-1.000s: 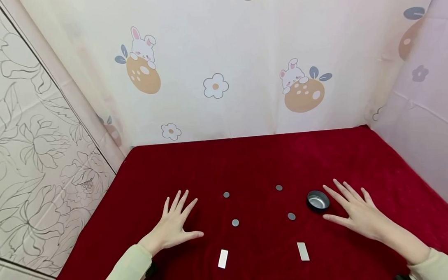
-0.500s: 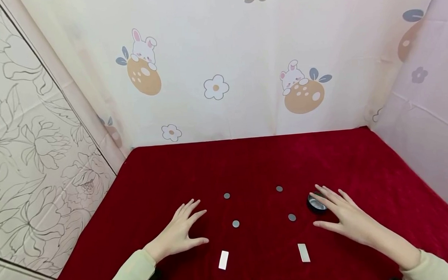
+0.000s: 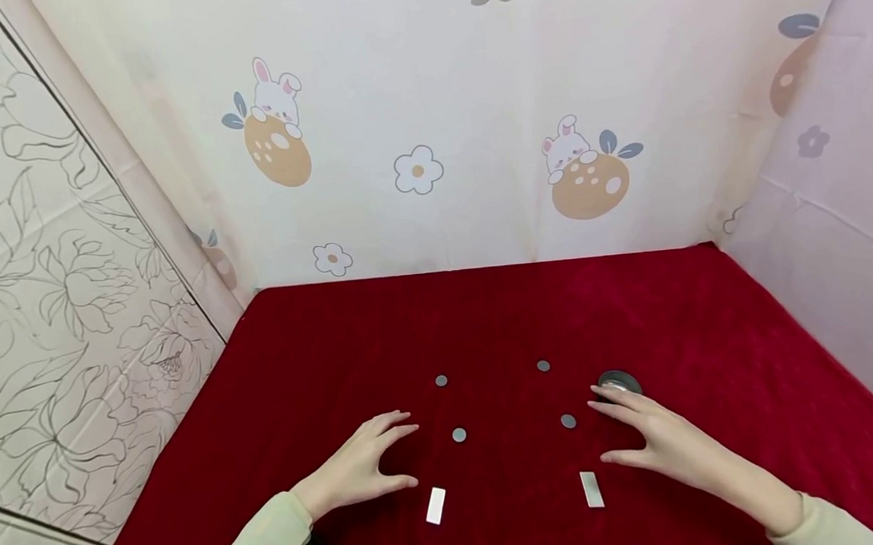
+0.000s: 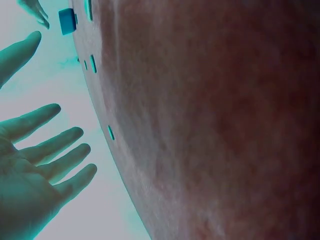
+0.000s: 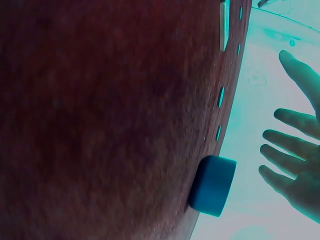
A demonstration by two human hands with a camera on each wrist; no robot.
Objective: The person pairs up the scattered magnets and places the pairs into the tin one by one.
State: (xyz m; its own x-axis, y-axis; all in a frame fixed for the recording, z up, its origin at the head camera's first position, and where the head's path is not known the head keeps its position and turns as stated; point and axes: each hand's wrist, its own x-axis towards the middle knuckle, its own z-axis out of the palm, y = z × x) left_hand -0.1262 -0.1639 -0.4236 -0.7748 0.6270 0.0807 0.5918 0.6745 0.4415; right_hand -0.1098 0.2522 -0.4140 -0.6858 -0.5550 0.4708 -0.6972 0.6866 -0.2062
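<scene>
My left hand [image 3: 362, 465] hovers over the red cloth with fingers spread and relaxed, holding nothing. A white rectangular piece [image 3: 435, 506] lies just right of its thumb. On the other side my right hand [image 3: 659, 445] is also relaxed, its thumb apart from the fingers and nothing held. Its fingers overlap a small round dark tin [image 3: 617, 376] in the head view, hiding the front part. In the right wrist view that tin [image 5: 214, 186] stands on the cloth, apart from the fingers. A second pale rectangular piece [image 3: 592, 489] lies below the right thumb.
Between the hands lie several small grey discs, among them a near-left disc [image 3: 460, 435], a near-right disc [image 3: 568, 421] and a far-right disc [image 3: 543, 366]. Red cloth [image 3: 481, 319] covers the table. A printed curtain [image 3: 488, 86] hangs behind it.
Both hands have moved inward, toward each other, and their fingers are less widely spread. The right hand has also come nearer and now partly covers the tin. The discs and rectangles stay put.
</scene>
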